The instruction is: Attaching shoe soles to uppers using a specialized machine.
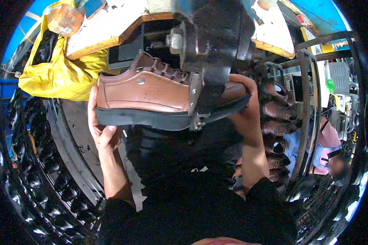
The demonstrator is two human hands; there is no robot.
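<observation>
A brown leather shoe [151, 92] with a thick black sole lies level across the middle, its heel to the left and its toe to the right. My left hand [104, 126] grips the heel, fingers up the back and thumb by the sole. Around the toe wraps my right hand [249, 102], partly hidden behind the shoe. The dark metal head of a machine [212, 45] comes down from above in front of the forefoot. Its narrow metal plate [194, 98] covers part of the shoe's side; whether it touches, I cannot tell.
A white worktop [106, 30] with a wooden edge stands behind the machine. At the left hangs a yellow bag [65, 77] beside racks of shiny black shoe forms [24, 143]. Several brown shoes [278, 112] fill a rack at the right. Beyond it is another person [329, 143] in pink.
</observation>
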